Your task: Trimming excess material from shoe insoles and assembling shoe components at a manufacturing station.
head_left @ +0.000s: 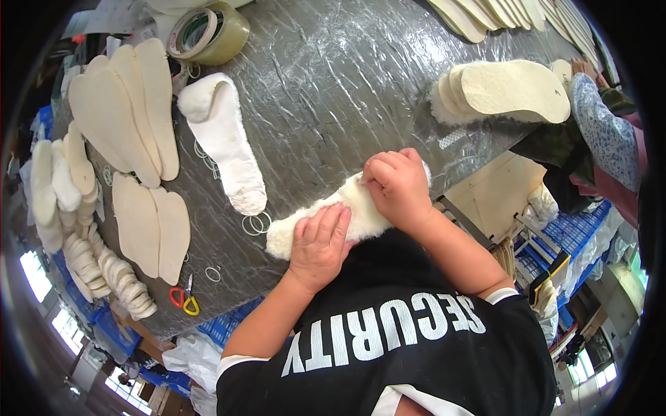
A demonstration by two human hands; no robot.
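A cream fleece insole (361, 215) lies fluffy side up along the near table edge, in front of my body. My left hand (319, 246) rests on its left part, the fingers stretched out and flat on the pile. Over the right part is my right hand (401, 188), its fingers curled and fingertips pinched together at the insole's far edge. What sits between those fingertips is hidden. Another white fleece insole (225, 145), folded over at its far end, lies to the left. Pale rings (257, 223) lie between the two insoles.
Flat cream insoles (128, 111) and rolled pieces (114, 274) cover the table's left side. Scissors (186, 297) with red and yellow handles lie near the front edge. Tape rolls (208, 33) stand at the back. Stacked insoles (513, 90) sit right, beside another person's patterned sleeve (605, 128).
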